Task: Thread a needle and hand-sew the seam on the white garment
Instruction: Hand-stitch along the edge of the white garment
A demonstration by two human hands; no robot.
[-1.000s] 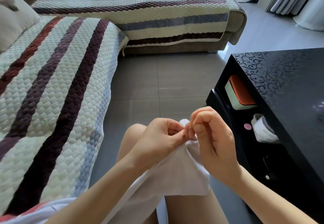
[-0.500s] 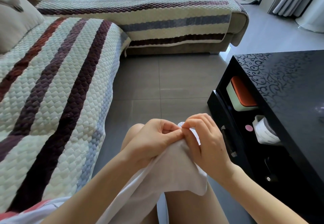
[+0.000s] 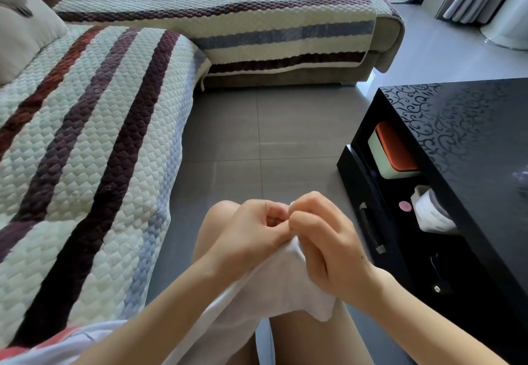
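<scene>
"So where is the white garment (image 3: 285,287) right now?"

"Just above the left knee (image 3: 223,210), bunched up between both hands, with the rest trailing back from the knee toward the body. Lifted like that, I'd say, so the seam edge sits taut and up where the eyes can follow it."

"And the grip on each side?"

"The left hand (image 3: 251,239) has its fingers curled in, pinching a fold of cloth right over the knee. That looks like the anchor. The right hand (image 3: 328,244), just right of the knee, is closed narrow too, thumb and forefinger nipped on a small white tip at the cloth's top edge."

"Is the needle in that pinch?"

"I cannot tell. No needle or thread shows, either too fine to see or hidden by the fingers."

"Why are the hands so close together?"

"A short span of fabric between two pinches lies flat. My guess is a stitch is being worked there."

"Anything else nearby?"

"The striped sofa cover (image 3: 85,164) lies left of the knee. The black worktop (image 3: 471,136) stands well right of it, an orange-lidded box (image 3: 394,150) on its shelf. Neither hand touches them."
</scene>
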